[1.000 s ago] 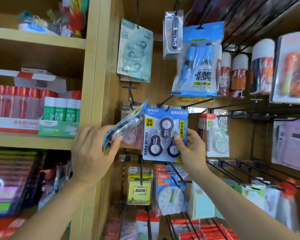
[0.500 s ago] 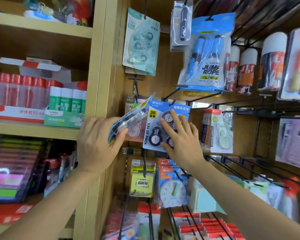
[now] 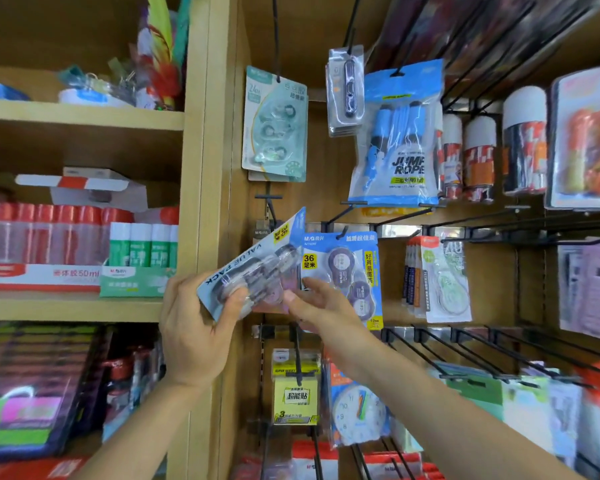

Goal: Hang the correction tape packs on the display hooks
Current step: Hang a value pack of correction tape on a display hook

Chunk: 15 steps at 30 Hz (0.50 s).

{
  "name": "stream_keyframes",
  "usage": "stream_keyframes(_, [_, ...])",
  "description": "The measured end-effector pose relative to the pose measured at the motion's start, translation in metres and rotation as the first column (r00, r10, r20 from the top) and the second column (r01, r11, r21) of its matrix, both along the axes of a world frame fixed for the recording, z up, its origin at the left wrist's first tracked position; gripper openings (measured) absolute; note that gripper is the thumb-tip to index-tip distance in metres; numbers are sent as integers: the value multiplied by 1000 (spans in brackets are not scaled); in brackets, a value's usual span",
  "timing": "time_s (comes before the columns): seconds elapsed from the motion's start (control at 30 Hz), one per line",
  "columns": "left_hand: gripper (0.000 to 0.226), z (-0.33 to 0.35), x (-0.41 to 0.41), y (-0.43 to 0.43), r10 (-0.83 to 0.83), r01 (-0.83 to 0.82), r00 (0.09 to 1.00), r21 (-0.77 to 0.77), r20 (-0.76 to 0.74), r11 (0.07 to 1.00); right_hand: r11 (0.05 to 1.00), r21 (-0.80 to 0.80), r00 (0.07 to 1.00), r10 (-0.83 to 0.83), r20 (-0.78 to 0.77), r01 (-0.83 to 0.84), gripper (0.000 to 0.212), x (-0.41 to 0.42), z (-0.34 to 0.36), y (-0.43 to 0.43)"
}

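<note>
Wooden display wall (image 3: 326,188) fitted with rows of black wire hooks fills the right side of the head view. A shelf unit (image 3: 77,306) of the same wood stands to its left and carries red-capped glue sticks (image 3: 49,233) in a tray. High on the wall we note a pale green tape pack (image 3: 274,126) and, to its right, a blue jump rope pack (image 3: 399,143). A clock pack (image 3: 357,414) hangs in a lower row.

Item 1: hung pack (image 3: 347,265) of correction tape. It has a blue card marked "36" and a clear blister holding three dispensers. It hangs upright from a hook (image 3: 342,231) in the middle row.

Item 2: held pack (image 3: 253,268). It has the same blue card, reading "VALUE PACK", and is tilted steeply with its top corner up and to the right. It sits just left of the hung pack and overlaps that pack's left edge in view. We cannot tell whether it is one pack or several stacked.

Left hand (image 3: 194,327): grips the lower end of the held pack, thumb across the front blister, fingers (image 3: 184,289) curled round behind.

Right hand (image 3: 326,310): in front of the lower left part of the hung pack. Its fingers (image 3: 314,284) are loosely bent and point left, with the tips at the held pack's right edge. We cannot tell whether they pinch that edge or only touch it.
</note>
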<state>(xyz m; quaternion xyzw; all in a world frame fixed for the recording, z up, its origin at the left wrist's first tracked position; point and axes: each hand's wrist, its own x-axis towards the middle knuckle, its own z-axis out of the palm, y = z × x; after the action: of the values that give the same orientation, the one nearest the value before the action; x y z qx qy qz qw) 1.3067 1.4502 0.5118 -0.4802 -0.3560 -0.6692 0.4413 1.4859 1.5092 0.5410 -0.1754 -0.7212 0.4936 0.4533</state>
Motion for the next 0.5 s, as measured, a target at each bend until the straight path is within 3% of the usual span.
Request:
stream_keyframes(0.07, [49, -1, 0, -1, -29, 29, 999, 0, 27, 1000, 980, -155, 990, 114, -84, -126, 70, -8, 7, 1])
stream_keyframes(0.2, [53, 1, 0, -3, -46, 46, 999, -2, 28, 999, 946, -199, 953, 212, -217, -255, 29, -18, 12, 5])
stream_keyframes(0.27, [58, 2, 0, -3, -82, 82, 995, 2, 59, 997, 946, -208, 931, 176, -321, -250, 22, -18, 12, 4])
stream_keyframes(0.33, [62, 4, -2, -3, -110, 109, 991, 13, 80, 994, 964, -168, 906, 124, -404, -207, 28, -15, 12, 4])
stream_keyframes(0.37, [62, 4, -4, -2, -78, 78, 995, 12, 67, 997, 981, -123, 906, 88, -414, -151, 21, -12, 12, 4])
stream_keyframes(0.43, [57, 5, -8, -1, 93, -93, 996, 11, -6, 996, 1000, -22, 909, -7, -417, -2, 14, 0, 11, 3])
stream_keyframes(0.5, [49, 7, -10, -1, 244, -244, 968, -2, -54, 970, 984, 66, 908, -124, -401, 164, 21, 14, 10, 4])
